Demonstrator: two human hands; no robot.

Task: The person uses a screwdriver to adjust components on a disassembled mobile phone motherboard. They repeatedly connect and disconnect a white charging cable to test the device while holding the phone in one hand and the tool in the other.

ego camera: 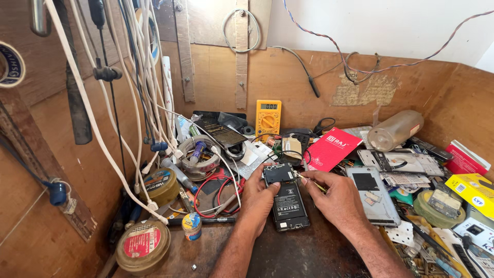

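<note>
An opened phone (287, 198) lies face down on the dark bench, its black battery and top circuit board exposed. My left hand (259, 198) rests against its left edge, thumb on the upper part near the board. My right hand (334, 194) sits at the phone's right side, pinching a thin yellowish tool (309, 180) whose tip reaches the upper right corner of the board.
A yellow multimeter (268, 117) leans on the back wall. A red booklet (332, 148), a clear bottle (395, 129), phone back covers (373, 193) and boxes crowd the right. Tape rolls (159, 185), a round tin (143, 246), red wires (221, 186) and hanging white cables (136, 92) fill the left.
</note>
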